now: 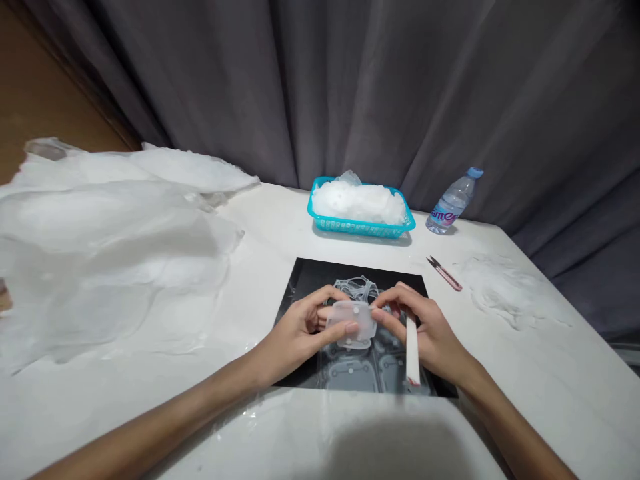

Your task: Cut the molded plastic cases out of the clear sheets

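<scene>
My left hand [303,327] is closed on a small translucent plastic piece [357,313] with rounded corners, its thumb lying across the front face. In my right hand [437,333] is a slim white stick [412,350] with red marks on its lower end. The stick's other end is hidden among the fingers, which meet the piece's right edge. Both hands are above a black mat [307,277]. Similar flat clear plastic pieces [353,377] lie on the mat under the hands, and thin clear plastic strips [357,288] are heaped behind them.
Behind the mat stands a turquoise basket [360,228] full of whitish material. A water bottle [450,203], pink-handled thread snips [445,273] and a pile of wispy clear scraps [510,290] are to the right. Large white plastic bags [115,260] cover the table's left side.
</scene>
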A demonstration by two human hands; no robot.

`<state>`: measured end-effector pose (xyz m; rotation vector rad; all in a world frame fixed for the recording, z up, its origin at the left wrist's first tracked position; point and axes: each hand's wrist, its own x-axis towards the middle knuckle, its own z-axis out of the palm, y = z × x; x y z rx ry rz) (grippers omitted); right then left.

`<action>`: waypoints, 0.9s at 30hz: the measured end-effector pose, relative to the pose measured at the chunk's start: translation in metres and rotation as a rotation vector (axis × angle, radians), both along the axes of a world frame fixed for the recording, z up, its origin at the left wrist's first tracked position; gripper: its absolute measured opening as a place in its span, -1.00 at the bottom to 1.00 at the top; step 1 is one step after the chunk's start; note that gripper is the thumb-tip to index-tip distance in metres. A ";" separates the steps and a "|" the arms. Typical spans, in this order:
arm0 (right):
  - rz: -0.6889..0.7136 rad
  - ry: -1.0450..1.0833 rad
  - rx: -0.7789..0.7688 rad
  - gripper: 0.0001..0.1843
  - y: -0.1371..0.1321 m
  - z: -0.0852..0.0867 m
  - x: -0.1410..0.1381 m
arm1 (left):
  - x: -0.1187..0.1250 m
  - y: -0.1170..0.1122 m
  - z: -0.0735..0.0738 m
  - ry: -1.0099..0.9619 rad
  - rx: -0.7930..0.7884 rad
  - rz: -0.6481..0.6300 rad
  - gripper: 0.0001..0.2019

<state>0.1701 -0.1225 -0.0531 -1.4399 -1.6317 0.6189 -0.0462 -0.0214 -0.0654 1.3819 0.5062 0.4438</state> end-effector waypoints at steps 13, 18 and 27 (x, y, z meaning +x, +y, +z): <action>-0.030 0.198 -0.056 -0.87 0.010 -0.017 0.010 | -0.003 0.001 0.001 0.028 0.325 0.183 -0.85; -0.026 0.246 -0.106 -0.83 0.011 -0.020 0.011 | -0.003 0.001 -0.001 0.029 0.163 0.166 -0.80; -0.049 0.376 -0.165 -0.61 0.016 -0.018 0.011 | 0.004 0.008 -0.004 -0.044 -0.171 0.139 -0.73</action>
